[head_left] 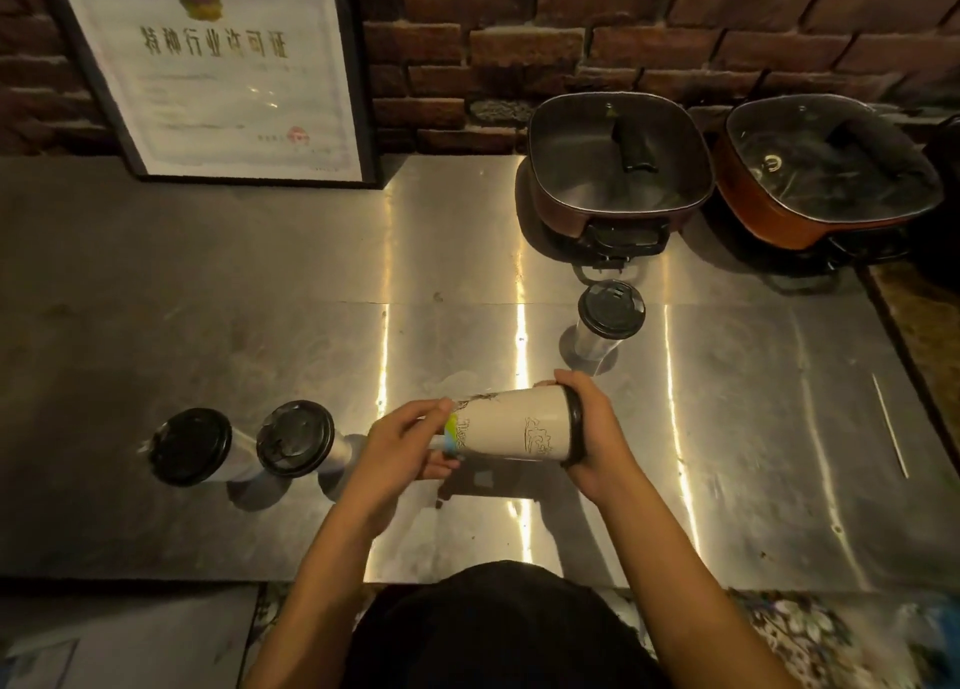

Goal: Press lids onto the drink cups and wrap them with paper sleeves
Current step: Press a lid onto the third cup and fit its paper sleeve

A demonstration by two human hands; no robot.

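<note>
Both hands up over the steel counter [208, 283], one cup [511, 426] held sideways between them. Far left: two lidded cups [189, 446] [296, 439], no sleeves. Left hand [402, 444] pinched on the narrow base end, at the paper sleeve [519, 420]. Right hand [592, 428] cupped round the black lid [574, 426]. Further back, a third lidded cup [610, 311], also bare. Probably light, thin-walled, easily crushed; sleeve likely slippery on plastic. Best gripped at rim and base, not mid-wall.

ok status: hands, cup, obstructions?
Left hand grips sleeved cup base, right hand on lid end. Cup sideways, airborne. Three lidded cups aside; nothing blocking.
</note>
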